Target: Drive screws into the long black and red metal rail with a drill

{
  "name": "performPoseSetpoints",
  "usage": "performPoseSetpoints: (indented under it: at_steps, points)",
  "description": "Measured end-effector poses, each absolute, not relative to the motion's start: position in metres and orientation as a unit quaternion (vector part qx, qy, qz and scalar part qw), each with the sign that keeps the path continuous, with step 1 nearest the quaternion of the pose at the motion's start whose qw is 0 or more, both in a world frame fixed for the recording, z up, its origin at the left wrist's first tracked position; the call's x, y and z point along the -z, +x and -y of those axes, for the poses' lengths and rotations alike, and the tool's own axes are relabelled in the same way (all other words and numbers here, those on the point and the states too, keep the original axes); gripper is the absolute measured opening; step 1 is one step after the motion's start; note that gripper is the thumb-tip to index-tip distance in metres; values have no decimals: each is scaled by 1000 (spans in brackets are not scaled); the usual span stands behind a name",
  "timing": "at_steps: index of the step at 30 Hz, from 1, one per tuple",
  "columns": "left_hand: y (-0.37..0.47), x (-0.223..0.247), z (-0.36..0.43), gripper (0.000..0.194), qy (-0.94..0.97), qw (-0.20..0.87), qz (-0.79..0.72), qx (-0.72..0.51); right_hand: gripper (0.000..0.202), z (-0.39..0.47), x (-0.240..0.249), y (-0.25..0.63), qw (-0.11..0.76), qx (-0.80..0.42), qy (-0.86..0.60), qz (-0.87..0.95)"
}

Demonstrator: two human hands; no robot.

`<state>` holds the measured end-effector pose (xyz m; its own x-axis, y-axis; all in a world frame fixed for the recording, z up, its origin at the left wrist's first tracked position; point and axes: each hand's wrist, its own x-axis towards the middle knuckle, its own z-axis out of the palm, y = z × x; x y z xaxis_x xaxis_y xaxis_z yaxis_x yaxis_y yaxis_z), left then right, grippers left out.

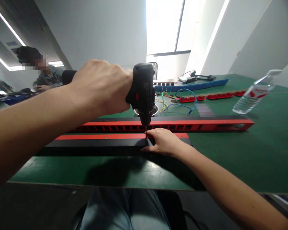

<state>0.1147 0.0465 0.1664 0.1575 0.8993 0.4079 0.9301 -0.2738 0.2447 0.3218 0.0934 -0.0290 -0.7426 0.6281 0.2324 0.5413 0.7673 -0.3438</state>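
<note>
My left hand (103, 88) is wrapped round the grip of a black cordless drill (145, 84), which points straight down. Its thin bit meets the upper side of a long black and red metal bar (105, 142) that lies along the table. Beside the bit, my right hand (166, 142) grips this bar near its right end, thumb and fingers on opposite edges. Whether a screw sits under the bit I cannot make out. Just behind lies a second long red and black housing (220, 124) with a row of square openings.
Behind the drill stands a round metal bowl (155, 110). Coloured wires (180, 103), red strips (218, 95) and a blue bar (204, 84) lie farther back on the green table (261, 153). At right a clear water bottle (253, 94) appears tilted. Another person (50, 76) sits at far left.
</note>
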Motion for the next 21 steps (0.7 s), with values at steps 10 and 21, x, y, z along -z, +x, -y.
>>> performPoseSetpoints:
  at_steps: [10,21]
  points:
    - [112,-164,-40,40,-772,201,597,83,51,-87,25,324,190,-159,-310,918]
    - [103,-161,-35,48,-767,192,603,105,18,-97,23,324,258,-256,-281,888]
